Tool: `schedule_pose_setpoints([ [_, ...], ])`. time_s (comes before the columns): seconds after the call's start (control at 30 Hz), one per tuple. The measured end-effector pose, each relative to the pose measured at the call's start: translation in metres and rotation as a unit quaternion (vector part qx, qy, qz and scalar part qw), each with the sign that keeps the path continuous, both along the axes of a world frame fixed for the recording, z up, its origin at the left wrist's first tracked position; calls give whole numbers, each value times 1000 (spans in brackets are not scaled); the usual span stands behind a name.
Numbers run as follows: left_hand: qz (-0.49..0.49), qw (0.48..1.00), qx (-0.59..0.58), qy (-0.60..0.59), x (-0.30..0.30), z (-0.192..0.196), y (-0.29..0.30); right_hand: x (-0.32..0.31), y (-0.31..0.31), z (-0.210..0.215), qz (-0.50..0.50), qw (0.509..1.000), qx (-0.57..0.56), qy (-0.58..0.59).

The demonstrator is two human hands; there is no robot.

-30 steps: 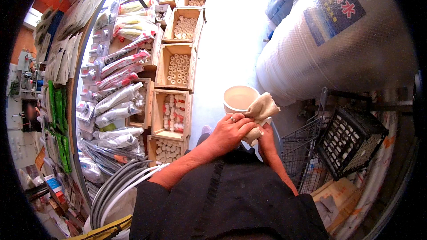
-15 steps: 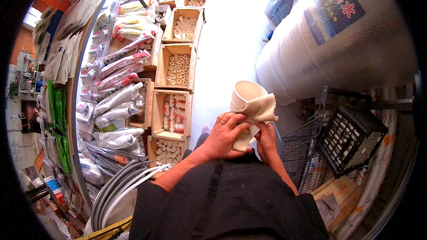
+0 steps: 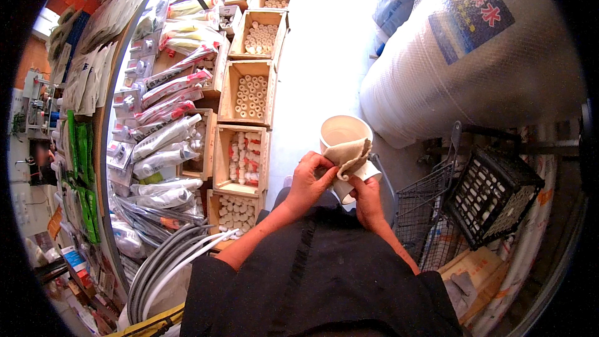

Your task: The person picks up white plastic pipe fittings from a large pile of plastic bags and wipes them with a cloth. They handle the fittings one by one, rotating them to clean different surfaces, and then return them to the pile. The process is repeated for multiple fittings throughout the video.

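Observation:
In front of my body I hold a white plastic pipe tee [image 3: 337,140], its wide round mouth facing up and away from me. A smaller branch opening sticks out on the right side and another end points down toward me. A beige cloth [image 3: 350,153] is draped over its near side. My left hand [image 3: 307,182] is closed, pinching the cloth's edge against the fitting between thumb and fingers. My right hand [image 3: 369,201] grips the fitting from below, just under the side branch. Some of its fingers are hidden behind the fitting.
To the left stand wooden boxes [image 3: 271,103] of small white fittings, beside bagged goods [image 3: 165,140] and coiled grey hose [image 3: 150,268]. At right are a large bubble-wrap roll [image 3: 462,87], a wire cart [image 3: 421,206] and a black crate [image 3: 490,196].
My left hand has drawn back to the left and pinches the cloth's edge rather than covering it. The cloth has shifted left, and more of the fitting, including its side branch, shows.

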State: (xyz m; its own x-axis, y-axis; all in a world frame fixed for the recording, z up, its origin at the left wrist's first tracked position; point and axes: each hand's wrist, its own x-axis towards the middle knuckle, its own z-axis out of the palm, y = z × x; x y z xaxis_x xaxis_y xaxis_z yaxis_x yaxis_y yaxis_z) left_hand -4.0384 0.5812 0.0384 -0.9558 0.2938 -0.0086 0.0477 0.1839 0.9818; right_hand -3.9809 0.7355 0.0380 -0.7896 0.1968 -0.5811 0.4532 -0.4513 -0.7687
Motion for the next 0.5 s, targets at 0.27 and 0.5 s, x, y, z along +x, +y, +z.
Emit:
schedule_pose_setpoints([
  [0.27, 65, 979, 131, -142, 4, -29, 5, -2, 1, 8, 15, 1000, 6, 18],
  [0.5, 30, 954, 203, -218, 4, -57, 10, -8, 12, 16, 9, 999, -14, 44],
])
